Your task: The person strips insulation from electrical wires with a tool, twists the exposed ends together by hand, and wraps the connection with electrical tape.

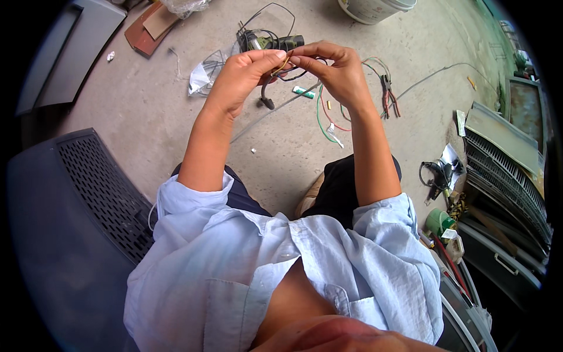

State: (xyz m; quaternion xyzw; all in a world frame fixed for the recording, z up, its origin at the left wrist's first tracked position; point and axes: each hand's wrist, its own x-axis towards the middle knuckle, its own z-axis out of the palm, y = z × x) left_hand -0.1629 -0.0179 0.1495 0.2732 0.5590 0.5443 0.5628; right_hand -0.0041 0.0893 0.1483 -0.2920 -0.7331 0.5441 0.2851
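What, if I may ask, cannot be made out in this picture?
All in the head view:
- Yellow wire: pinched part, hidden by the left hand and right hand.
- White bucket: cut off by the top edge.
- Beige shoe: partly covered by the shirt and dark trousers.
- Yellow bit by the green wire: too small to identify.

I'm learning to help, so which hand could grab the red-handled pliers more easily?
Probably the right hand: the pliers lie on its side, closer to it than to the left hand. Both hands look busy with thin wires, though, so the right might need freeing first.
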